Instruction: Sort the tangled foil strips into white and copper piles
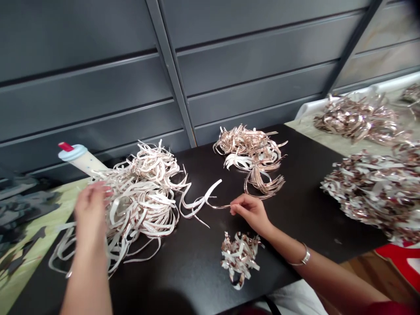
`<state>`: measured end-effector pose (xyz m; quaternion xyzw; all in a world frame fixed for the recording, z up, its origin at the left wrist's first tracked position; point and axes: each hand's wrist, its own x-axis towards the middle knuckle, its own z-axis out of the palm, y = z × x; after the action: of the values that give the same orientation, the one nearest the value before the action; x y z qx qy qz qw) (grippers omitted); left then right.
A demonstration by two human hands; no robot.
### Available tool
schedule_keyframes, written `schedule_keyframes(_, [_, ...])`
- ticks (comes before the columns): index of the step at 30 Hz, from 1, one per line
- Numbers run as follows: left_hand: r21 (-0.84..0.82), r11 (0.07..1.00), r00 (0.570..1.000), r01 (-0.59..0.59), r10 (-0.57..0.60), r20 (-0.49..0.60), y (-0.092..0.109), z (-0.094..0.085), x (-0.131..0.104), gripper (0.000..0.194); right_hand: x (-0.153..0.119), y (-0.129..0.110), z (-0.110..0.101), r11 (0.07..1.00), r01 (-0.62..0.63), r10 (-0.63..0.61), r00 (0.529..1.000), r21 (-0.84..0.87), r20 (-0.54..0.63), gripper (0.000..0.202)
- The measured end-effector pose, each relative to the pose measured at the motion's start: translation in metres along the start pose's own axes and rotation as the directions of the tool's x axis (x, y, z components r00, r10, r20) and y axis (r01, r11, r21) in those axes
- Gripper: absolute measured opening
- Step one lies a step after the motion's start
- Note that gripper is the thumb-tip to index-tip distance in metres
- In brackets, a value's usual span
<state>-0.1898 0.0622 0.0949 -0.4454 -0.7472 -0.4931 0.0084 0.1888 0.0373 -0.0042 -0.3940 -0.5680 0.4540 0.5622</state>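
Observation:
My right hand pinches the end of a thin metallic strip over the black board. That strip runs left to a few loose white strips beside a big tangled pile of white and copper strips. At the pile's left edge is my left hand, blurred, its fingers reaching against the strips; what they hold, if anything, is unclear. Below my right hand lies a small crinkled bunch. Behind it sits a pile of tied copper bundles.
A cup-shaped object with a light-blue lid leans behind the left pile. Shiny heaps lie at the right, a large crinkled one and one farther back. A grey slatted wall borders the black board. Dark scraps lie far left.

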Motion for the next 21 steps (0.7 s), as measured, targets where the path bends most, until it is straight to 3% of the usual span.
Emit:
schedule_keyframes(1, [-0.207,0.974,0.968,0.096,-0.044,0.246,0.019,0.010,-0.031,0.039,-0.001,0.000,0.000,1.000,0.000,0.000,1.000,0.005,0.001,0.027])
schedule_keyframes(2, [-0.269,0.932,0.852,0.243,-0.072,0.519,0.038,0.021,-0.064,0.043,-0.003,0.001,0.000,1.000,0.004,-0.004,1.000,0.007,0.003,0.026])
schedule_keyframes(3, [-0.246,0.899,0.667,0.362,-0.066,0.742,0.054,0.033,-0.096,0.049,-0.004,0.001,0.000,1.000,0.012,-0.012,1.000,0.003,0.005,0.025])
schedule_keyframes(4, [-0.209,0.870,0.471,0.446,-0.030,0.882,0.068,0.045,-0.125,0.053,-0.005,0.002,0.000,1.000,0.025,-0.025,1.000,-0.010,0.009,0.024])
schedule_keyframes(5, [-0.180,0.831,0.327,0.526,-0.002,0.945,0.079,0.058,-0.150,0.053,-0.007,0.002,0.000,0.998,0.043,-0.043,0.999,-0.035,0.015,0.023])
schedule_keyframes(6, [-0.159,0.782,0.244,0.602,0.009,0.970,0.086,0.070,-0.170,0.052,-0.008,0.002,0.000,0.996,0.067,-0.065,0.998,-0.066,0.024,0.023])
schedule_keyframes(7, [-0.149,0.721,0.210,0.677,0.005,0.978,0.091,0.081,-0.184,0.049,-0.009,0.003,0.000,0.990,0.094,-0.090,0.995,-0.103,0.040,0.022])
schedule_keyframes(8, [-0.157,0.660,0.205,0.735,0.004,0.979,0.093,0.089,-0.194,0.047,-0.010,0.003,0.000,0.983,0.122,-0.115,0.991,-0.139,0.062,0.023])
schedule_keyframes(9, [-0.182,0.614,0.235,0.768,-0.006,0.972,0.093,0.096,-0.200,0.045,-0.011,0.003,0.000,0.974,0.149,-0.137,0.987,-0.170,0.083,0.023])
schedule_keyframes(12, [-0.314,0.592,0.399,0.742,-0.014,0.917,0.087,0.105,-0.203,0.039,-0.011,0.004,0.001,0.964,0.168,-0.145,0.982,-0.208,0.123,0.024])
schedule_keyframes(14, [-0.391,0.635,0.510,0.666,-0.006,0.860,0.081,0.104,-0.200,0.037,-0.010,0.004,0.001,0.977,0.103,-0.082,0.989,-0.188,0.120,0.023])
schedule_keyframes(16, [-0.413,0.683,0.580,0.602,-0.019,0.814,0.075,0.101,-0.199,0.038,-0.009,0.004,0.001,0.990,-0.007,0.026,0.991,-0.141,0.133,0.025])
schedule_keyframes(21, [-0.366,0.751,0.590,0.549,-0.039,0.806,0.064,0.101,-0.204,0.041,-0.005,0.003,0.001,0.972,-0.196,0.221,0.948,-0.128,0.229,0.025])
